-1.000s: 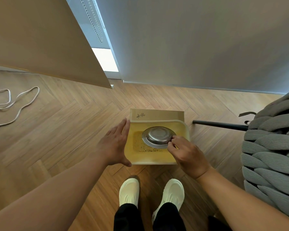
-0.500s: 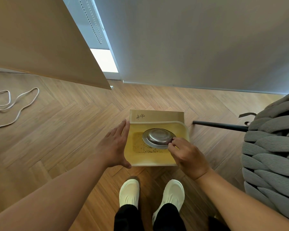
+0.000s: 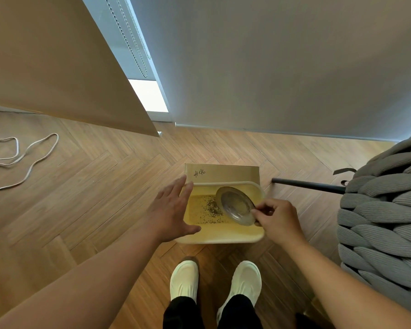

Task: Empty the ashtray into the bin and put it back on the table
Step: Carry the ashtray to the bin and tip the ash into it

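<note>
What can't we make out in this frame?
- Table: not in the head view.
- Ashtray rim under the right hand: fingers cover the grip.
- Bin left wall: behind the left hand.
- Ash left in the tilted ashtray: reflections, too small to tell.

Right hand tilts ashtray over bin; left hand beside.

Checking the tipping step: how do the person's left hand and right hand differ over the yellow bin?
The left hand is open and flat, fingers spread at the yellow plastic bin's left rim, holding nothing. The right hand is closed, pinching the round metal ashtray by its edge, tilted above the bin. Both are bare.
</note>
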Available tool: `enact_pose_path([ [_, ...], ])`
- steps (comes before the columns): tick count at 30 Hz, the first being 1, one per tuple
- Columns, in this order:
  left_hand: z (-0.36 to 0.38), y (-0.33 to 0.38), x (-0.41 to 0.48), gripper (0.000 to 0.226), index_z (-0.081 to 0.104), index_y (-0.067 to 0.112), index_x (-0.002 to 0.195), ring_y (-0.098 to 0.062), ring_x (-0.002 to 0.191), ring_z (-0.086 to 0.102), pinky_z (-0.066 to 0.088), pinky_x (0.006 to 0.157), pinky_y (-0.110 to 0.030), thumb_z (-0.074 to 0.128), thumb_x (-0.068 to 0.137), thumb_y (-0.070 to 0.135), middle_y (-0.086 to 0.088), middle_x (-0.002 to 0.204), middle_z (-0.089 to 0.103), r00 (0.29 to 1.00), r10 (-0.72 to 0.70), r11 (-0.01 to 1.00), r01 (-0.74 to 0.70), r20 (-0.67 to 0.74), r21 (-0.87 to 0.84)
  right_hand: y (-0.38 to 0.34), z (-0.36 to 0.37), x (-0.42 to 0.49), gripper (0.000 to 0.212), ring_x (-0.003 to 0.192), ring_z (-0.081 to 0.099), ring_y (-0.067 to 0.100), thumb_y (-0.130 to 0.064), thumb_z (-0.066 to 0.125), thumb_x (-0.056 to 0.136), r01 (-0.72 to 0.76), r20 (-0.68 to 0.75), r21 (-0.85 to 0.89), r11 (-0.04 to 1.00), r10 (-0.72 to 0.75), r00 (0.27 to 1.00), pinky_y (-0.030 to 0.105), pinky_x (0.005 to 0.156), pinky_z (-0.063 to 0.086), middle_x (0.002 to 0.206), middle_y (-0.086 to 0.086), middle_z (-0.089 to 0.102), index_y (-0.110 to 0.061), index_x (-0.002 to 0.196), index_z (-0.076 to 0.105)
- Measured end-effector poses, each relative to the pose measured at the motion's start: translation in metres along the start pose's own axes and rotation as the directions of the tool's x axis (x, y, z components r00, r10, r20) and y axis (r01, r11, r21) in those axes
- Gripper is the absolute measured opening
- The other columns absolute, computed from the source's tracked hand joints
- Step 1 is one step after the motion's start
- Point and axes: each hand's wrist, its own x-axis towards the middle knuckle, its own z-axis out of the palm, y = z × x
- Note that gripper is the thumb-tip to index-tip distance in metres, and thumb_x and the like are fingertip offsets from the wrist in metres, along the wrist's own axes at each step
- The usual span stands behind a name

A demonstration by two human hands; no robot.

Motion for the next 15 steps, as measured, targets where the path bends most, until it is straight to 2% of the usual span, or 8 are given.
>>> enact_pose_path([
  [3, -0.006, 0.006, 0.001, 0.106, 0.012, 0.025, 0.155, -0.022, 0.150, 0.011, 0.014, 0.120, -0.038, 0.070, 0.074, 0.062, -0.001, 0.164, 0.010, 0.999, 0.046, 0.999, -0.046, 0.026, -0.022, -0.005, -0.004, 0.002, 0.013, 0.068, 0.075, 0.020, -0.003, 0.076, 0.082, -0.174, 0.046, 0.186, 0.967, 0.168, 0.985, 0.028, 0.061, 0.062, 0.081, 0.013, 0.071, -0.015, 0.079, 0.072],
  [7, -0.009, 0.013, 0.000, 0.097, 0.021, 0.023, 0.153, -0.017, 0.144, 0.025, 0.024, 0.116, -0.033, 0.070, 0.076, 0.057, 0.002, 0.157, 0.031, 0.995, 0.090, 0.995, -0.088, 0.033, -0.050, -0.013, -0.007, 0.001, 0.009, 0.070, 0.076, 0.025, 0.001, 0.074, 0.083, -0.301, 0.137, 0.331, 0.894, 0.270, 0.953, 0.033, 0.059, 0.063, 0.083, 0.018, 0.072, -0.006, 0.084, 0.069],
  [15, -0.012, 0.033, -0.003, 0.110, 0.013, 0.027, 0.153, -0.019, 0.137, 0.038, 0.033, 0.112, -0.035, 0.074, 0.067, 0.061, 0.003, 0.151, 0.041, 0.998, 0.033, 0.992, -0.025, 0.055, -0.127, -0.031, -0.007, -0.005, 0.014, 0.069, 0.075, 0.031, 0.003, 0.068, 0.087, -0.398, 0.260, 0.494, 0.773, 0.305, 0.916, 0.036, 0.058, 0.064, 0.090, 0.026, 0.072, 0.007, 0.099, 0.064],
])
